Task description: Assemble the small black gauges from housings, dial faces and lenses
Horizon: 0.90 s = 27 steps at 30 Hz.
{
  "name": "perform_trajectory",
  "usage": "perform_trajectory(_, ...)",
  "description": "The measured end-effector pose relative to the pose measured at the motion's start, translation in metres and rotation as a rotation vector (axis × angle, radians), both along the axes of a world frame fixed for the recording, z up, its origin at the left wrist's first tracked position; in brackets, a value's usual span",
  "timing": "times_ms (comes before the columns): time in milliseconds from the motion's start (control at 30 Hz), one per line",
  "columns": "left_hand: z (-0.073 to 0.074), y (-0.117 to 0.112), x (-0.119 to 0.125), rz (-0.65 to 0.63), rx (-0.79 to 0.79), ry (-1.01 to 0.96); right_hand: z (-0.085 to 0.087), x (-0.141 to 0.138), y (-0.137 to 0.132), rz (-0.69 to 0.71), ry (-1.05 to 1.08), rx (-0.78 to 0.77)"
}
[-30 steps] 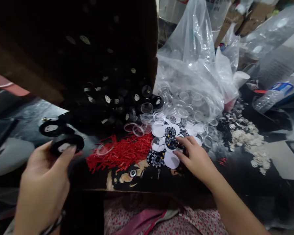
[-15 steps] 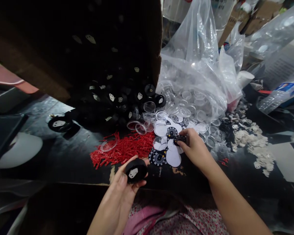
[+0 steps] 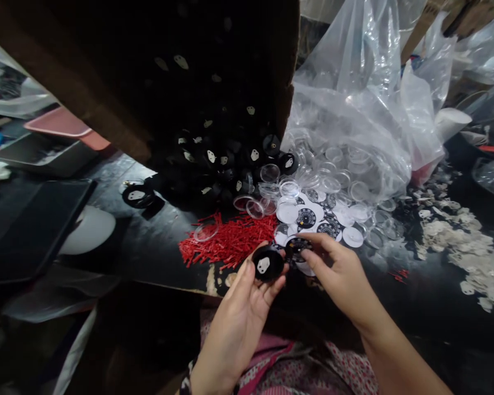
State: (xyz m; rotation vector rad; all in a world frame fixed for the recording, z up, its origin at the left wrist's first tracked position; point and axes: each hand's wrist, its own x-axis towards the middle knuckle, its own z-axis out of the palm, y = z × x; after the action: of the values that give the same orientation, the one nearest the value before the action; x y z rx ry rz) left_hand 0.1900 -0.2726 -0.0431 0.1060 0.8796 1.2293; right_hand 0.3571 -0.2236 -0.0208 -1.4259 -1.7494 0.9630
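Far to the left of the hands, a black tray (image 3: 33, 230) lies on the dark table (image 3: 156, 258), with a pink tray (image 3: 61, 123) behind it. Beyond the left hand, a tipped cardboard box (image 3: 86, 93) spills a heap of black round casings (image 3: 226, 164). One stray casing (image 3: 138, 196) lies alone to the left of that heap. Just past the fingertips sits a pile of red sticks (image 3: 230, 241). Beyond the right hand, printed dial discs (image 3: 307, 218) lie among clear lids (image 3: 337, 181) that pour from a plastic bag (image 3: 354, 104). White scraps (image 3: 456, 247) are scattered well to the right of the right hand.

The left hand (image 3: 239, 312) is turned palm up, with thumb and fingers clamped on a black casing (image 3: 267, 264) that has a white patch. The right hand (image 3: 341, 274) is close beside it and pinches a dial disc (image 3: 296, 247) at its fingertips. The disc sits just beside the casing; whether they touch cannot be told.
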Motion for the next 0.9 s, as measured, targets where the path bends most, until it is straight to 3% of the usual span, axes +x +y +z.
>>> perform_trajectory(167,-0.001,-0.001,0.004,0.005,0.031,0.134,0.004,-0.02,-0.006,0.072,0.089,0.004)
perform_trajectory(300,-0.002,-0.007,0.006,-0.038,0.025,0.215,0.006,-0.031,-0.006,0.066,0.033,-0.012)
perform_trajectory(500,-0.011,-0.008,-0.001,-0.163,0.082,0.305,0.009,-0.028,-0.001,0.125,-0.005,-0.172)
perform_trajectory(900,-0.016,-0.007,-0.004,-0.238,0.108,0.306,-0.004,-0.026,-0.006,0.063,0.055,-0.24)
